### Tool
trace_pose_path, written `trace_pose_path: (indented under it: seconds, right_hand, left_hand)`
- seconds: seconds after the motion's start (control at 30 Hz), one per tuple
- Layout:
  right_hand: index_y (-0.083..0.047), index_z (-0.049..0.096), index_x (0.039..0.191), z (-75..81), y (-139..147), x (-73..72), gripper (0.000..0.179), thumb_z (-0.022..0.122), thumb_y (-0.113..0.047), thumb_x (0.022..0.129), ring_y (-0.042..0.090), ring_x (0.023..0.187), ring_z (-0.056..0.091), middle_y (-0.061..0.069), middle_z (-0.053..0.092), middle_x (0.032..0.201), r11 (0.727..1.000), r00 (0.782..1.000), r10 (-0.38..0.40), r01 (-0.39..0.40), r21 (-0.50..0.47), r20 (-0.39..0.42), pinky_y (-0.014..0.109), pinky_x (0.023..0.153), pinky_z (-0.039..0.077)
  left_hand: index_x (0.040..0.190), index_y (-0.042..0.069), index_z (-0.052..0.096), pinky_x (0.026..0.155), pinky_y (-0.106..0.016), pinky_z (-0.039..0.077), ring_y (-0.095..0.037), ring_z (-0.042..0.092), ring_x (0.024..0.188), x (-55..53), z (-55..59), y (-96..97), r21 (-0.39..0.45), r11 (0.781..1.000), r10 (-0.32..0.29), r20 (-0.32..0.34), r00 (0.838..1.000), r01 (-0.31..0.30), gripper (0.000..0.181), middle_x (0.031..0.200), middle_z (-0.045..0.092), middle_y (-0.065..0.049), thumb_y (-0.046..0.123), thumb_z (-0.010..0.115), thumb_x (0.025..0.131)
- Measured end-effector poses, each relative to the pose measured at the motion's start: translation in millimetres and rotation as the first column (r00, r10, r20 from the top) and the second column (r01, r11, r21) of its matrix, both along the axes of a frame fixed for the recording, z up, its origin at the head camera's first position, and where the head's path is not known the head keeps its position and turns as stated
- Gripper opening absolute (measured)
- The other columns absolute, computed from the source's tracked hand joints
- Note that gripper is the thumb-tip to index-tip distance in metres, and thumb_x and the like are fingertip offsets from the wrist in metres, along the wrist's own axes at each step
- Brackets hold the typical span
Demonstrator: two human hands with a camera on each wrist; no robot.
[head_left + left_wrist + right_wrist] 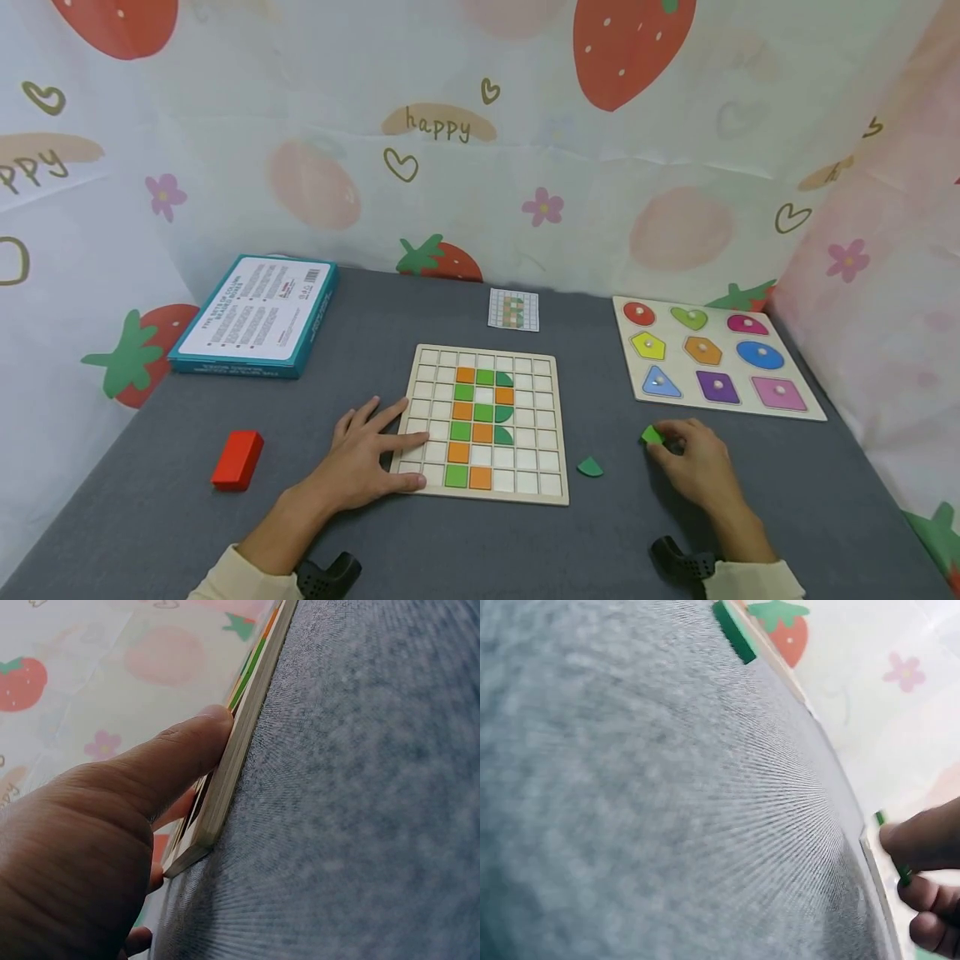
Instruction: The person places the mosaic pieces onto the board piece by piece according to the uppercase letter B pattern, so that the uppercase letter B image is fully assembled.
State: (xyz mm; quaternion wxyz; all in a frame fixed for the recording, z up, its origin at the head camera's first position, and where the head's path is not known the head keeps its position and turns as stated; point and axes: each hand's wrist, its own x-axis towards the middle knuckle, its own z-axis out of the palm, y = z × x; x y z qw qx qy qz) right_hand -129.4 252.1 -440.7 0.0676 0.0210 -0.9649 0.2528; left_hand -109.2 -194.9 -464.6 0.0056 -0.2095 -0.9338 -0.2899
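A wooden grid board [558, 425] lies on the table, with orange, light green and dark green pieces set in its white squares. My left hand [367, 454] rests with fingers spread over the board's left side; in the left wrist view the thumb [187, 742] presses on the board's edge [232, 761]. To the board's right, my right hand [697, 467] pinches a light green tile [651, 434] between thumb and fingers, partly hidden by them. A dark green quarter-round piece [590, 467] lies on the cloth between the board and that hand.
Behind the board is a small pattern card [513, 310]. A knobbed shape puzzle [630, 329] lies at the back right, a teal-edged box [255, 312] at the back left. A red block [237, 460] sits left of my left hand. Printed curtains enclose the table.
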Motion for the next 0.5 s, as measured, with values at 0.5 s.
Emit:
trace_pose_path:
  seconds: [0.5]
  right_hand:
    - [-0.003, 0.070, 0.112, 37.6, -27.4, 11.8, 0.032, 0.078, -0.003, 0.081, 0.029, 0.098, 0.054, 0.010, 0.061, 0.103, 0.985, 0.966, 0.145, -0.161, -0.060, -0.213, 0.051, 0.081, 0.045]
  left_hand:
    - [0.128, 0.026, 0.067, 0.104, -0.066, 0.007, -0.046, 0.015, 0.139, -0.9, -1.7, 0.5, -0.005, 1.000, 0.004, -0.007, 1.000, -0.004, 0.062, 0.152, 0.034, -0.011, 0.058, 0.075, 0.075]
